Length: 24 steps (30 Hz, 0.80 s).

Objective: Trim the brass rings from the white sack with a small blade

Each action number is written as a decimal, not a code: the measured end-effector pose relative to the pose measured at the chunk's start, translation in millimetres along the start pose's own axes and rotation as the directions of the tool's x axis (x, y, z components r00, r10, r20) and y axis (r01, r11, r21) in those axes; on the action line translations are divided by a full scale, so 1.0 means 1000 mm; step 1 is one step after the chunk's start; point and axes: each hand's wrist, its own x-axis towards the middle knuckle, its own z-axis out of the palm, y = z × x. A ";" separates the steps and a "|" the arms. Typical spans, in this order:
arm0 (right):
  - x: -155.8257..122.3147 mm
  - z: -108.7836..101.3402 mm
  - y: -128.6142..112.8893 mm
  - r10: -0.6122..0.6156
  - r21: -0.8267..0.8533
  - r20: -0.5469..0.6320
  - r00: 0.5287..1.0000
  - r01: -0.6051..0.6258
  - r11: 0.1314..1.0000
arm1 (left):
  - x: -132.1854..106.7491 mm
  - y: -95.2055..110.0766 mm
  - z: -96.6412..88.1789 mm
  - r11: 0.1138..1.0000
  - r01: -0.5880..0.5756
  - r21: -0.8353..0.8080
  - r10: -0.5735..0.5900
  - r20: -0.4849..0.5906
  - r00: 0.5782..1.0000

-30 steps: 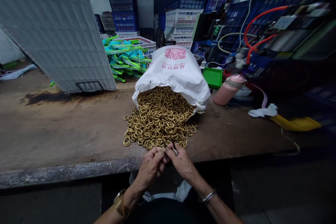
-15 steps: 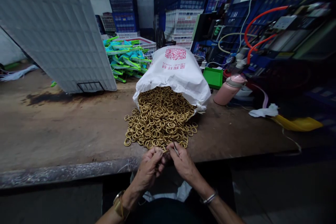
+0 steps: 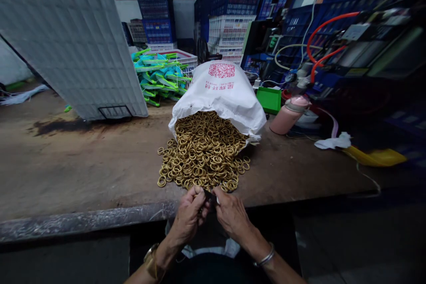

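Note:
Just off the table's front edge, my left hand (image 3: 190, 213) is closed in a pinch, with small gold-coloured pieces, apparently rings, partly hidden in its fingers. Beside it, my right hand (image 3: 233, 215) grips a small tool with a dark, blade-like end (image 3: 209, 195), which points at the left fingertips. Its exact kind is too small to make out. In front of both hands lies a heap of gold-coloured rings (image 3: 199, 159). The heap spills from the open mouth of a white sack (image 3: 219, 93) with red print, lying on its side.
The brown table (image 3: 83, 164) carries a tall grey panel (image 3: 83, 44) at left and bright green and blue plastic pieces (image 3: 161, 75) behind. At right stand a green tray (image 3: 269, 100), a pink bottle (image 3: 289, 115) and a machine with red hoses (image 3: 311, 49). Stacked crates (image 3: 158, 9) fill the back.
My right hand has turned, and the dark tool that pointed upward now lies across toward the left fingers. My left hand keeps nearly the same place and pinch.

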 end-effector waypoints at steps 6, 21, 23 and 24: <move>0.006 -0.004 0.015 0.097 -0.070 0.021 0.995 -0.096 0.993 | -0.020 0.013 0.003 0.998 0.035 0.060 -0.043 0.129 0.991; 0.025 0.000 0.016 0.133 -0.113 -0.141 0.981 -0.150 0.982 | -0.013 0.010 -0.007 0.961 0.126 -0.247 -0.108 0.086 0.990; 0.025 0.002 0.019 0.115 -0.121 -0.154 0.981 -0.135 0.983 | -0.011 0.009 -0.009 0.947 0.155 -0.281 -0.131 0.100 0.986; 0.025 0.002 0.020 0.103 -0.119 -0.163 0.981 -0.124 0.985 | -0.010 0.008 -0.010 0.939 0.168 -0.301 -0.142 0.106 0.984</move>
